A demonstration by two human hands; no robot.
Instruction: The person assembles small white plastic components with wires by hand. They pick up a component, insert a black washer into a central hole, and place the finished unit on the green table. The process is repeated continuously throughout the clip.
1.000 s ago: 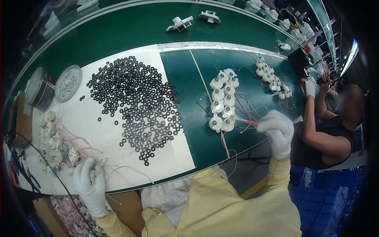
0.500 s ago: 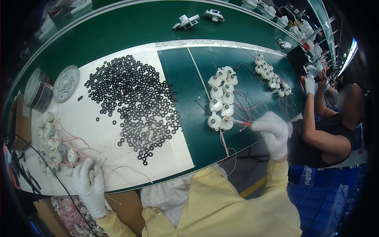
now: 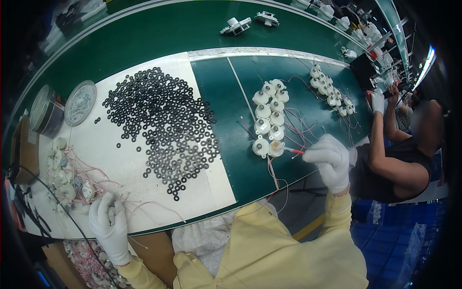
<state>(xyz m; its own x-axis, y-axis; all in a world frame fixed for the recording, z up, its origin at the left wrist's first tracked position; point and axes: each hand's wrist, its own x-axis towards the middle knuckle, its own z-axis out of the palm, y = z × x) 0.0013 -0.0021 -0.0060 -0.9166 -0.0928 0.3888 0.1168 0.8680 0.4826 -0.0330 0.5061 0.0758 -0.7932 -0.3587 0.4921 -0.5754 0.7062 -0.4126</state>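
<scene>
While in right fingers, red tool tip-first at white motor

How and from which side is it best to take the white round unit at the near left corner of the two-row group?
Probably grip the near-left white unit by its round outer edge, coming from the near left. Neighbouring white units crowd its far and right sides, and the red tool in the right hand reaches in from the right.
</scene>
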